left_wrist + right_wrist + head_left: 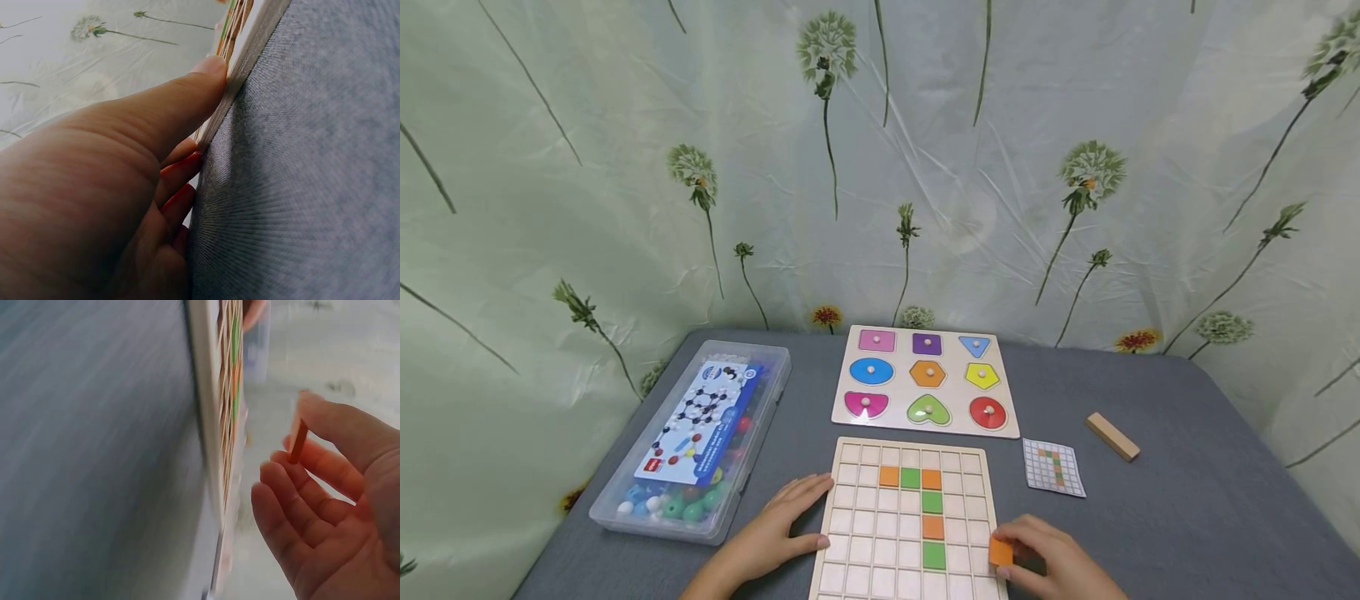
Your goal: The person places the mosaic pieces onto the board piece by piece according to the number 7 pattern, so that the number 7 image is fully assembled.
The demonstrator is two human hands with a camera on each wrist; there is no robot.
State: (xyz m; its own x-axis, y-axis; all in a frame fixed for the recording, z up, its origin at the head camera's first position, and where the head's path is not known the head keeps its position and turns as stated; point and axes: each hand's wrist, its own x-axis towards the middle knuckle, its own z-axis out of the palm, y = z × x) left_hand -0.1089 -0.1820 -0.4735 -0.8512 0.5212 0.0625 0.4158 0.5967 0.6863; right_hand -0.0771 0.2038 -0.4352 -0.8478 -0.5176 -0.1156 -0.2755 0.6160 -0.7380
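A wooden grid board (875, 552) lies at the front, with several orange and green square tiles set in its cells. They form a short row near the top, orange, green (910, 477), orange, and a column running down from the row's right end. My left hand (786, 529) rests against the board's left edge, its thumb (187, 94) on the rim and its fingers spread along it. Between thumb and fingers, my right hand (1048, 557) pinches an orange square tile (1000, 551) over the board's right edge; the right wrist view shows this tile (299, 442) edge-on, raised above the board.
Right of the board lie a small printed grid card (1054, 468) with a coloured pattern and a wooden block (1112, 437). Behind stands a knobbed shape puzzle (898, 423). A clear plastic box (752, 467) of coloured balls sits at left on the grey cloth (1195, 500).
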